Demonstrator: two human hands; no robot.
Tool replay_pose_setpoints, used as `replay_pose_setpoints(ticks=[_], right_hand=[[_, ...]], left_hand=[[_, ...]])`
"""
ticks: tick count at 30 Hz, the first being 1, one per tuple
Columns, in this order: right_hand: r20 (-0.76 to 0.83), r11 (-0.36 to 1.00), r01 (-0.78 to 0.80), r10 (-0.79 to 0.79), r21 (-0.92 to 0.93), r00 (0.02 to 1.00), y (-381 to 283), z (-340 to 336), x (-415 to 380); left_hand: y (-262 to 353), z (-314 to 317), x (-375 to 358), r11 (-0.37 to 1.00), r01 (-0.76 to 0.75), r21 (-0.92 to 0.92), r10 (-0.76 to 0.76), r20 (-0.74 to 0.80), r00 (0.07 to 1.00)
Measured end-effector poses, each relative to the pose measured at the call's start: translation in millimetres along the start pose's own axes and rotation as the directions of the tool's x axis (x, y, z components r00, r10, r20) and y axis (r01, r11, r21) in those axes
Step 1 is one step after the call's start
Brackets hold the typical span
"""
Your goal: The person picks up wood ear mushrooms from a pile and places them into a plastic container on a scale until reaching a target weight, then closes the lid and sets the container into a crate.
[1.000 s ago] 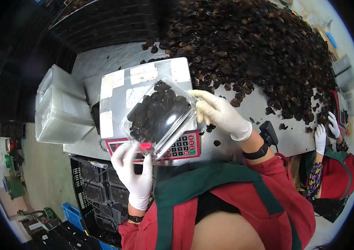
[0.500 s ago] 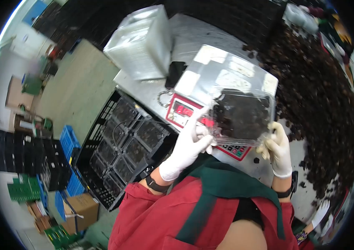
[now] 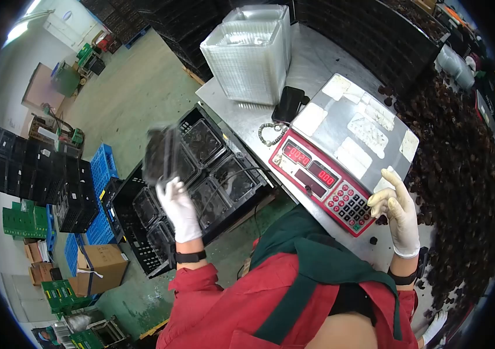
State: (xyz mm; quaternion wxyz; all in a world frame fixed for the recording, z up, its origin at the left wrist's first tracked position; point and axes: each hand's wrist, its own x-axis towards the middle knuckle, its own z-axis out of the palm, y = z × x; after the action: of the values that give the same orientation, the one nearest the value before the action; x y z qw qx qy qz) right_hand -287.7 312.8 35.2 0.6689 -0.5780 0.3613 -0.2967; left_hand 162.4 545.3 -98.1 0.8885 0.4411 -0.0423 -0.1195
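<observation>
1. the clear plastic box of dark brown pieces (image 3: 163, 154), blurred, hangs around eleven o'clock over the black slotted plastic crate (image 3: 134, 247); it looks steeply tilted, and whether it touches the crate is unclear.
2. the white-gloved left hand (image 3: 177, 206), at the box's six o'clock, seems to have fingers and thumb clamped on its lower edge, though blur hides the exact hold.
3. with only one end held, the box could slip or swing. if its lid is loose, which i cannot tell, that tilt might spill the pieces.
4. filled clear boxes (image 3: 202, 141) sit inside the crate; a low swing could knock their lids. a thin dark cable (image 3: 250, 169) crosses there too and might snag a corner.
5. at three o'clock from the crate is the red-and-silver scale (image 3: 317, 168). the white-gloved right hand (image 3: 400, 218) hovers by its four o'clock corner, fingers half curled, thumb apart, holding nothing visible.
6. at one o'clock from the crate, nested clear containers (image 3: 247, 70) stand tall; a hard bump could topple them.
</observation>
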Motion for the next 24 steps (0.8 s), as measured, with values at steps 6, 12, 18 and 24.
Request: replay_pose_setpoints(ticks=[6,12,18,24], right_hand=[[-0.052,0.998,-0.010,0.013,0.056,0.999,9,-23,-7],[-0.139,0.993,-0.011,0.027,0.118,0.990,18,-42,-19],[-0.187,0.996,-0.045,0.059,0.078,0.981,17,-56,-32],[-0.248,0.990,-0.020,0.056,0.142,0.967,35,-79,-65]], left_hand=[[-39,-200,89,0.951,0.104,-0.291,-0.149,-0.134,0.980],[-38,-17,75,0.942,0.335,-0.025,-0.331,-0.236,0.913],[15,298,26,0.070,-0.956,0.284,0.188,0.938,0.292],[3,372,142,0.022,-0.986,0.164,-0.447,0.884,0.137]])
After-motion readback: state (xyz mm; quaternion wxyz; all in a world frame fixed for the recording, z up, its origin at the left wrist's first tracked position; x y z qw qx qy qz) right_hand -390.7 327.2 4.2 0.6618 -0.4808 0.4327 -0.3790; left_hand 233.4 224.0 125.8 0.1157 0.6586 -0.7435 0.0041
